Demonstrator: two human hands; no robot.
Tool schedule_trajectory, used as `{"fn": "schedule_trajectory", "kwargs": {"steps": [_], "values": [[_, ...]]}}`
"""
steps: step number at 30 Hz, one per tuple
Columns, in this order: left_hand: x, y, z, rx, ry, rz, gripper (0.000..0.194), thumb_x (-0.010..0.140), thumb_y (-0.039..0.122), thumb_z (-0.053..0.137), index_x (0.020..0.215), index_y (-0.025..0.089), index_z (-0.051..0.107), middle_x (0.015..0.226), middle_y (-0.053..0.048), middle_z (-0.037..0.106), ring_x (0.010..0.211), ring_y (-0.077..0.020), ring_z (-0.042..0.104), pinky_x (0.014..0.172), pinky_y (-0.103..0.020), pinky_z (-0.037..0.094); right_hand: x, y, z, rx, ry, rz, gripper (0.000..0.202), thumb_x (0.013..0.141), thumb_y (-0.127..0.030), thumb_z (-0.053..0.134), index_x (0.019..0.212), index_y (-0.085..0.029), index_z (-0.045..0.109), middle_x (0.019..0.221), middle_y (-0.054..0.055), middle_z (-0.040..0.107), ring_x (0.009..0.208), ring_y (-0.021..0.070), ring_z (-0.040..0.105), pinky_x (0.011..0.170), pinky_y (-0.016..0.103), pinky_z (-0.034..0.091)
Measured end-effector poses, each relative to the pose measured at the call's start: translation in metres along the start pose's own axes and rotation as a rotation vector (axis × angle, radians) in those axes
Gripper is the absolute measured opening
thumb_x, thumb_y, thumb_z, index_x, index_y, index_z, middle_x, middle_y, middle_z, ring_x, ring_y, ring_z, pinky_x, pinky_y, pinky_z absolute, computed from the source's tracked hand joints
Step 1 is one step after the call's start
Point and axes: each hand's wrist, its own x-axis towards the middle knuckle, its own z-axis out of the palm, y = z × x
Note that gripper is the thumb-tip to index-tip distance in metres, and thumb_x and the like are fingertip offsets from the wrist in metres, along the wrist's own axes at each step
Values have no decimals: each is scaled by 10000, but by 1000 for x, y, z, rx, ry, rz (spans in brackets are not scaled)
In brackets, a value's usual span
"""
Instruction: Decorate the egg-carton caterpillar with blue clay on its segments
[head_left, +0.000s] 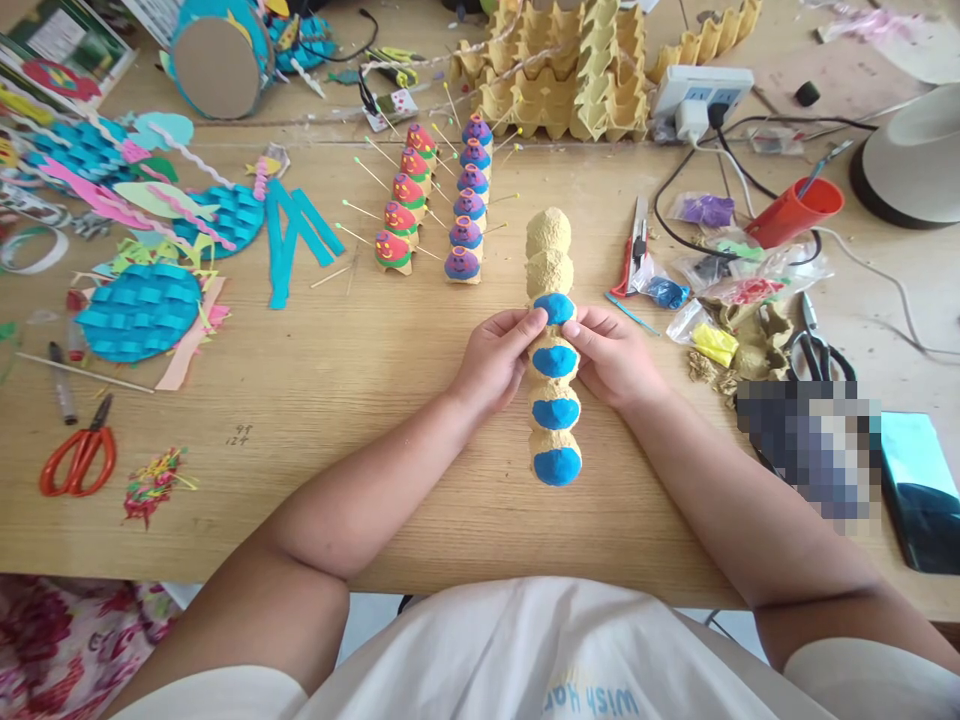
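Note:
A strip of egg carton cups (553, 390) stands out lengthwise before me, held between both hands. Blue clay (556, 360) covers the front of several cups, while the two farthest are bare tan pulp. My left hand (499, 355) grips the strip's left side, its thumb on the edge of the third cup from the far end. From the other side my right hand (611, 350) grips it, thumb at that same blue patch. Beyond stand two finished cup strips with smiling faces and pin feelers, one red and green (405, 205), one purple and blue (470, 205).
Egg trays (555, 75) and a power strip (701, 95) lie at the back. On the right are a red cup (796, 212), a utility knife (636, 245), clay bags (712, 342), black scissors (814, 345) and a phone (921, 490). Red scissors (79, 455) and blue woven paper (140, 312) lie left.

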Motion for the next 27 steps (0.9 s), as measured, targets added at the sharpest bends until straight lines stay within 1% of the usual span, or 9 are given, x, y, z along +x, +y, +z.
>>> {"fn": "schedule_trajectory", "kwargs": {"steps": [3, 6, 9, 13, 19, 23, 27], "values": [[0, 1, -1, 28, 28, -28, 472, 816, 567, 1054, 776, 214, 743, 701, 32, 716, 654, -114, 676, 682, -284, 549, 0, 0, -1, -48, 6, -20, 534, 642, -583, 1143, 836, -240, 782, 756, -19, 769, 651, 157, 669, 665, 313, 623], [-1, 2, 0, 57, 48, -44, 496, 801, 591, 1056, 766, 219, 729, 691, 20, 713, 665, -136, 682, 688, -298, 551, 0, -1, -1, -46, -15, -19, 528, 662, -582, 1130, 869, -239, 787, 771, -15, 778, 657, 158, 675, 664, 311, 619], [-2, 4, 2, 47, 45, -35, 546, 770, 607, 1069, 750, 198, 707, 678, 25, 696, 633, -113, 646, 668, -278, 547, 0, -2, -1, -21, -44, 0, 496, 683, -546, 1122, 885, -233, 794, 806, -9, 793, 673, 151, 686, 678, 299, 622], [-3, 5, 5, 38, 54, -44, 540, 830, 589, 1035, 737, 197, 676, 656, 39, 659, 611, -101, 646, 642, -267, 538, -1, -2, 0, 1, -42, 8, 474, 680, -513, 1124, 848, -225, 786, 762, -23, 761, 659, 134, 670, 672, 276, 609], [-3, 4, 5, 62, 42, -32, 545, 774, 602, 1065, 738, 211, 686, 672, 27, 699, 630, -121, 673, 635, -276, 547, -1, -2, 0, -20, -18, 19, 478, 680, -498, 1119, 839, -231, 756, 756, -23, 749, 648, 140, 653, 650, 285, 598], [-2, 3, 5, 67, 51, -29, 536, 776, 594, 1065, 741, 212, 691, 681, 27, 709, 650, -126, 689, 653, -278, 553, -1, -2, 0, -10, -30, 30, 480, 673, -489, 1124, 851, -228, 762, 744, -29, 737, 641, 136, 652, 653, 282, 604], [-2, 3, 4, 45, 45, -32, 518, 778, 564, 1072, 745, 207, 698, 667, 39, 690, 630, -115, 672, 651, -273, 546, 1, -1, -3, 14, -45, 48, 471, 673, -481, 1129, 852, -228, 774, 781, -25, 766, 653, 130, 665, 672, 281, 616]]}}
